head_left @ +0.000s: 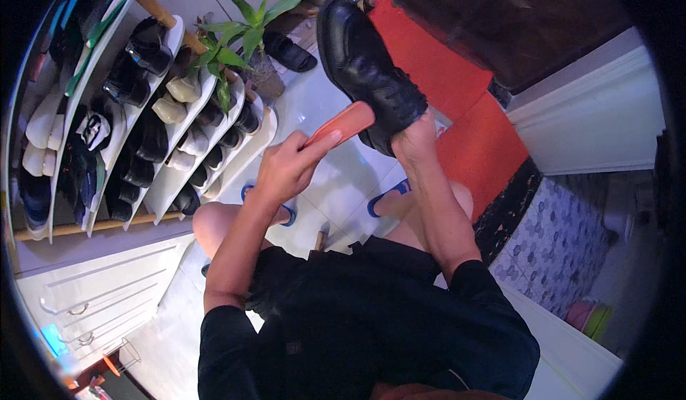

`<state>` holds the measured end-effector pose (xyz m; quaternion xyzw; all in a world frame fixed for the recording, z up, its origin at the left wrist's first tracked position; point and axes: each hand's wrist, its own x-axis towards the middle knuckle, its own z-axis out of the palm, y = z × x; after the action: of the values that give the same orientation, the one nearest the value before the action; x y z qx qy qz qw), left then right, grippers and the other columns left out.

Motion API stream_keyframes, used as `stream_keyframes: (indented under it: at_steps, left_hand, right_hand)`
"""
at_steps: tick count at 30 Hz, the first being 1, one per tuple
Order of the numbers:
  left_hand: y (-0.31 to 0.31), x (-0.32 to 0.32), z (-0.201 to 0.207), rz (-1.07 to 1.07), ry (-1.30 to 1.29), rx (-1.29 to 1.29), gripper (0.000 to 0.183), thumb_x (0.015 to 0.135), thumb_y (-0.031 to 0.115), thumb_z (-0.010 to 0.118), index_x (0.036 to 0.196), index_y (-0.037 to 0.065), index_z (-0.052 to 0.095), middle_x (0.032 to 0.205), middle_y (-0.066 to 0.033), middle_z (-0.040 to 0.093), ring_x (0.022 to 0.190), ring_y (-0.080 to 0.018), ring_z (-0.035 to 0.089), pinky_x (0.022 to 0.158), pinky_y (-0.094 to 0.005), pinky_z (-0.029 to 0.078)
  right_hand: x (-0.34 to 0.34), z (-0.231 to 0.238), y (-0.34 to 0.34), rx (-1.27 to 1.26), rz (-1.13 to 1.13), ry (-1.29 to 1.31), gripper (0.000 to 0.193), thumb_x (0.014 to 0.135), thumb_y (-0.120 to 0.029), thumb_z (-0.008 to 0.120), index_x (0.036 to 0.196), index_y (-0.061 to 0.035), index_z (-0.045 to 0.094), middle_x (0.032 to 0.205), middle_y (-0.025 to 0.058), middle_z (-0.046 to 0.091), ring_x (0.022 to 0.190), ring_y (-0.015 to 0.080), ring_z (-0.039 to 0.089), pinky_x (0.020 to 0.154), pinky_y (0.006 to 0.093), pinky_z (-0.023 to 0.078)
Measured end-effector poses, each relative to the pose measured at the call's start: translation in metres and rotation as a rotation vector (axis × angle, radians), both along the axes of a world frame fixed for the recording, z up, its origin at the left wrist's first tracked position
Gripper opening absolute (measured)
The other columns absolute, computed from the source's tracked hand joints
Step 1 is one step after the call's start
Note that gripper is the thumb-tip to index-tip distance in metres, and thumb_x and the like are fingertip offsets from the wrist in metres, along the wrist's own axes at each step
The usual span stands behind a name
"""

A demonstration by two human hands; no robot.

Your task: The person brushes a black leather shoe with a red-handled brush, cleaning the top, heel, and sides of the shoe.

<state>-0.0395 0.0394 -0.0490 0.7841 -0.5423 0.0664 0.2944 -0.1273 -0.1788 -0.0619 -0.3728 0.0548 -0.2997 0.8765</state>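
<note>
A black leather lace-up shoe (368, 61) is held up in front of me, its toe pointing away and to the left. My right hand (416, 139) goes into the opening at the heel end and supports it; the fingers are hidden inside. In my left hand (289, 168) is a long, rounded, orange-backed shoe brush (344, 123), gripped at its near end with the thumb along it. The brush's far end lies against or just beside the left side of the shoe, and its bristles cannot be seen.
A tiered shoe rack (153, 125) full of shoes stands on the left, with a potted plant (261, 78) beyond it. A black slipper (289, 51) lies by the pot. Red mats (479, 136) cover floor at right. Between my feet is a small wooden-handled object (321, 237).
</note>
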Motion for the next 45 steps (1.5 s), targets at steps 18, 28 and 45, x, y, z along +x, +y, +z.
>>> stream_keyframes:
  at_steps: [18,28,45]
  left_hand:
    - [-0.047,0.064,0.027,0.124,-0.199,-0.251,0.053,0.083,0.006,0.066,0.128,0.034,0.064,0.075,-0.0081,0.055,0.061,-0.0270,0.061,0.052,-0.0391,0.051]
    - [-0.044,0.055,0.017,0.268,-0.187,-0.249,0.052,0.085,0.008,0.066,0.130,0.033,0.063,0.073,-0.0080,0.055,0.055,-0.0277,0.059,0.051,-0.0417,0.053]
    - [-0.026,0.057,0.032,0.370,0.211,-0.163,0.028,0.091,0.016,0.063,0.119,0.016,0.068,0.092,-0.0193,0.066,0.078,-0.0397,0.065,0.071,-0.0464,0.052]
  right_hand:
    - [0.015,-0.011,0.001,0.755,0.515,-0.363,0.041,0.101,-0.022,0.034,0.129,0.0020,0.053,0.131,0.0215,0.057,0.119,0.0329,0.057,0.109,0.0478,0.041]
    - [0.016,-0.014,0.016,0.194,0.226,-0.002,0.038,0.100,-0.016,0.051,0.135,-0.0010,0.051,0.132,0.0128,0.058,0.119,0.0199,0.056,0.106,0.0368,0.044]
    - [0.011,-0.013,0.017,-1.417,-0.185,0.361,0.031,0.094,-0.013,0.056,0.124,-0.0072,0.058,0.121,0.0161,0.060,0.116,0.0320,0.056,0.099,0.0417,0.045]
